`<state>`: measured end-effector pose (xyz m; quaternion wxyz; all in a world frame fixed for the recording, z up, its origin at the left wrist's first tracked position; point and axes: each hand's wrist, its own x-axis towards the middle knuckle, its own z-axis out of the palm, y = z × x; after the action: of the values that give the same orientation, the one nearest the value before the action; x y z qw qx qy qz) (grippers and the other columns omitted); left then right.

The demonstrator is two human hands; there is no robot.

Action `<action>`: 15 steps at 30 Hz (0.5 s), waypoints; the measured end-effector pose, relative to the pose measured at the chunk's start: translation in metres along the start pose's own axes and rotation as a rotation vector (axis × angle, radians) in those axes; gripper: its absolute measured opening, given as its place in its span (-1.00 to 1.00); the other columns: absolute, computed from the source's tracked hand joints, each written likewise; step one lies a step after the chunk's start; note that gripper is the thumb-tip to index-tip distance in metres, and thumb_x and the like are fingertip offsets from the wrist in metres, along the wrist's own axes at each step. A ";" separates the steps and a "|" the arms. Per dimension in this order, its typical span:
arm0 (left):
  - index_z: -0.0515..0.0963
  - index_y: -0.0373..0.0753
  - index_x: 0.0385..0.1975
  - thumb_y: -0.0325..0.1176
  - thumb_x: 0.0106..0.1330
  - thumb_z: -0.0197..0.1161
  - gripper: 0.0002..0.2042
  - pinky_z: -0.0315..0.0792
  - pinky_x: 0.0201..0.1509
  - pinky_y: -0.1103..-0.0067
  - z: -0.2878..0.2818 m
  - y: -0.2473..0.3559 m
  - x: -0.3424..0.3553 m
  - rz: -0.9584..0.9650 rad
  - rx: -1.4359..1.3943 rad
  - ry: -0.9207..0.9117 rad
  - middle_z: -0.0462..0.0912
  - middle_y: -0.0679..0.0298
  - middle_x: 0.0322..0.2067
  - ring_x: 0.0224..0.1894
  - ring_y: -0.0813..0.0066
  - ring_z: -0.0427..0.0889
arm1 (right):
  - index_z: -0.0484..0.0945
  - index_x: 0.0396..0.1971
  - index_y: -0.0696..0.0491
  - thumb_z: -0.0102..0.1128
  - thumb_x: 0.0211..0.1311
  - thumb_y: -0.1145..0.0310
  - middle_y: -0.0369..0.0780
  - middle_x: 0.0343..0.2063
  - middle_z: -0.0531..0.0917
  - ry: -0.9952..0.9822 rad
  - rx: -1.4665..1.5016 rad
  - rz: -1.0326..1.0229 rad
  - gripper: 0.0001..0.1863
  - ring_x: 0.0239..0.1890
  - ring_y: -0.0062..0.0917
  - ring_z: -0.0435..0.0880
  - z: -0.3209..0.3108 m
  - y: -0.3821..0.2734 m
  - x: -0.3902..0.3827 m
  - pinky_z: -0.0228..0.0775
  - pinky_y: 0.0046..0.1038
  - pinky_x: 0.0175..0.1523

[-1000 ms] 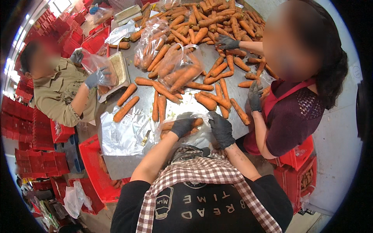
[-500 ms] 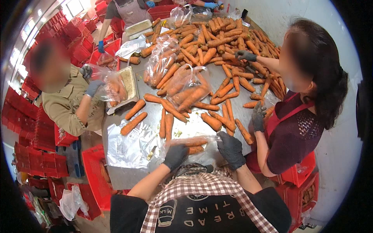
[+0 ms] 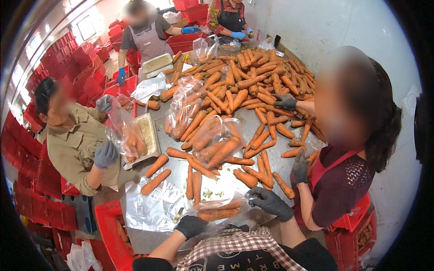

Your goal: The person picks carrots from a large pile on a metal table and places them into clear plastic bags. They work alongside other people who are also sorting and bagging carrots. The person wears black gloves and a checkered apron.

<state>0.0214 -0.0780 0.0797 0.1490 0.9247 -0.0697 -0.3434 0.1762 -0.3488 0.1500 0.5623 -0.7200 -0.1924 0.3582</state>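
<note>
Nearest the camera: left hand (image 3: 191,226), dark glove, fingers curled down on the near-left edge of a clear plastic bag (image 3: 221,210). It looks like a pinch on the film, but can't tell for sure. Right hand (image 3: 270,202), also dark-gloved, fingers bent and closed on the bag's right end, thumb side toward the bag. The bag lies flat on the steel table (image 3: 149,205) btwn both hands, w/ a couple of carrots (image 3: 219,212) inside, lengthwise left to right, just beyond the left fingertips and just left of the right ones.

Next out: loose carrots (image 3: 156,181) on the table, some upright-ish in a row past the bag. Mid-table, filled bags (image 3: 217,142) of carrots, bunched together.

Left side: a person in an olive shirt (image 3: 74,144), grey gloves, holding a bagged lot over a tray (image 3: 147,135). Right side: a person in a dark red apron (image 3: 334,180), one gloved hand down on carrots, other reaching further up.

Far end: big carrot pile (image 3: 262,74), two more people, red crates (image 3: 54,67) stacked along the left.
</note>
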 end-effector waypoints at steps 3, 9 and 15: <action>0.52 -0.07 -0.16 -0.07 0.18 0.01 -0.67 0.40 -0.13 0.41 -0.026 -0.012 0.011 0.237 -0.284 0.074 0.57 0.18 -0.24 -0.22 0.21 0.55 | 0.44 -0.19 0.15 0.10 0.15 0.35 -0.31 -0.30 0.50 0.013 -0.011 -0.099 -0.74 -0.22 -0.63 0.44 -0.029 -0.011 0.034 0.29 -0.59 -0.10; 0.50 -0.17 -0.14 -0.25 0.20 0.04 -0.73 0.39 -0.11 0.49 -0.085 -0.011 0.018 0.193 -0.696 0.368 0.57 0.17 -0.21 -0.19 0.24 0.54 | 0.44 -0.20 0.14 0.01 0.15 0.34 -0.28 -0.36 0.52 0.340 0.063 -0.110 -0.74 -0.27 -0.62 0.48 -0.073 -0.017 0.141 0.31 -0.60 -0.15; 0.55 -0.21 -0.21 -0.27 0.20 0.10 -0.76 0.39 -0.12 0.55 -0.085 -0.039 0.050 0.093 -0.890 0.461 0.60 0.17 -0.29 -0.24 0.35 0.57 | 0.47 -0.28 0.16 0.06 0.13 0.20 -0.23 -0.44 0.54 0.491 -0.118 -0.105 -0.68 -0.40 -0.54 0.49 -0.149 0.053 0.322 0.33 -0.52 -0.23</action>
<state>0.1164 -0.0333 0.0976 0.5554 0.8193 0.0771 -0.1195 0.4945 -0.2458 0.0203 0.5671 -0.8060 -0.1076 0.1313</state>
